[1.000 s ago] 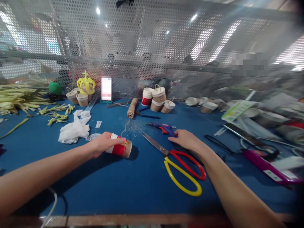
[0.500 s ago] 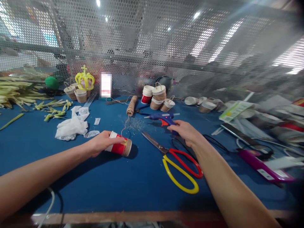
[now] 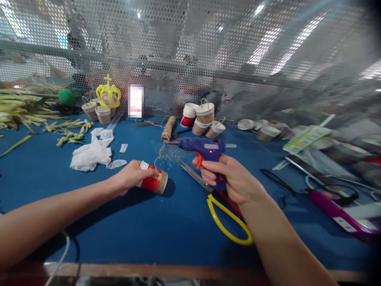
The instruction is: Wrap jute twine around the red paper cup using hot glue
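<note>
My left hand [image 3: 131,176] is closed around a red and white paper cup [image 3: 150,180] lying on its side, its base end wrapped in brown twine. A strand runs from the cup to a roll of twine [image 3: 168,129] farther back. In my right hand [image 3: 233,176] is a blue glue gun [image 3: 202,146] with a red trigger and a lit red light, its nozzle pointing left near the roll. Beneath that hand lie large scissors [image 3: 216,206] with one yellow and one red handle, the red one partly hidden by my wrist.
Twine-wrapped cups [image 3: 205,113] stand stacked at the back. To the left are crumpled white material [image 3: 91,155], green stalks [image 3: 20,107] and a yellow crown-shaped piece [image 3: 108,93]. A purple power strip [image 3: 336,210] with cables lies on the right. A perforated metal screen [image 3: 166,51] rises behind the table.
My right hand has lifted the glue gun off the table area and brought it nearer, over the scissors. The left hand keeps its hold on the cup; the view has shifted slightly.
</note>
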`<action>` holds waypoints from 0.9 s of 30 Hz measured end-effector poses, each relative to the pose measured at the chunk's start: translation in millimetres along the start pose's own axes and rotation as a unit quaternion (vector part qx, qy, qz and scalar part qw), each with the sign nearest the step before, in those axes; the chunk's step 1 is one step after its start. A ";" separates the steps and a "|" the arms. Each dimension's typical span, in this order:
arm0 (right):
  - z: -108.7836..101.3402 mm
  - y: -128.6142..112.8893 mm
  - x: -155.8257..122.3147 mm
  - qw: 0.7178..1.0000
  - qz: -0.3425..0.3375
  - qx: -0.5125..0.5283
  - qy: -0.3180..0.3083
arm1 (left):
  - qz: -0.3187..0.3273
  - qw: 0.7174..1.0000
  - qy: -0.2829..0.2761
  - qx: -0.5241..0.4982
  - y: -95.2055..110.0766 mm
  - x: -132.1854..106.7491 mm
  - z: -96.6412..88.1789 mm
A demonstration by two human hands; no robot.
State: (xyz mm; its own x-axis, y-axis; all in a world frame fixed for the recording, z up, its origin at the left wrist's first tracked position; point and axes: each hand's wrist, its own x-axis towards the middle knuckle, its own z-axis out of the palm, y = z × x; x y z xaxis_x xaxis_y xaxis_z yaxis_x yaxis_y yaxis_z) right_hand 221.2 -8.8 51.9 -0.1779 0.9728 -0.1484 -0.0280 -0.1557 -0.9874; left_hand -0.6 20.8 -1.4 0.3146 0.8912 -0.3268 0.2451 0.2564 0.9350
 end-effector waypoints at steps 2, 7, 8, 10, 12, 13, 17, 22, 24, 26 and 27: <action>1.6 4.6 -5.4 1.000 0.003 -0.016 -0.017 | 0.009 1.000 0.005 0.017 -0.5 0.4 -3.0; 6.9 12.6 -11.6 0.988 -0.018 -0.149 -0.021 | 0.019 0.999 0.014 0.029 -0.6 2.6 -7.3; 8.3 13.5 -12.1 0.983 -0.027 -0.183 -0.014 | 0.018 0.999 0.017 0.028 -0.5 3.4 -7.2; 10.8 14.2 -13.5 0.971 -0.039 -0.236 0.005 | 0.012 0.999 0.023 0.021 -0.4 5.1 -6.5; 12.6 13.9 -15.5 0.962 -0.048 -0.269 0.022 | 0.003 1.000 0.025 0.004 -0.6 6.6 -5.7; 13.3 13.6 -16.6 0.958 -0.052 -0.281 0.025 | -0.002 1.000 0.026 -0.004 -0.9 7.2 -5.5; 16.4 14.2 -20.9 0.937 -0.039 -0.348 0.016 | -0.008 1.000 0.030 -0.001 -2.5 8.3 -6.3; 21.6 19.4 -24.2 0.909 -0.069 -0.410 0.010 | 0.001 1.000 0.009 -0.020 2.0 7.2 -8.3; 23.1 21.1 -25.1 0.901 -0.087 -0.424 0.023 | 0.011 1.000 0.005 -0.021 4.6 6.6 -9.2; 24.0 22.0 -25.7 0.893 -0.099 -0.438 0.028 | 0.013 1.000 0.016 -0.003 5.9 6.6 -10.1; 24.2 22.0 -25.8 0.889 -0.105 -0.444 0.024 | 0.012 1.000 0.023 0.006 5.9 6.8 -10.5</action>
State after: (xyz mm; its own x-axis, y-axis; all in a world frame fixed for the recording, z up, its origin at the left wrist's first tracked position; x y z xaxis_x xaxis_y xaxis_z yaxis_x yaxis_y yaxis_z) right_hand 201.4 -41.5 35.3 -0.2181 0.9739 0.0633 0.7366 0.2068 -0.6440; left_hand -6.6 32.3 3.4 0.2774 0.9134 -0.2978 0.2497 0.2308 0.9404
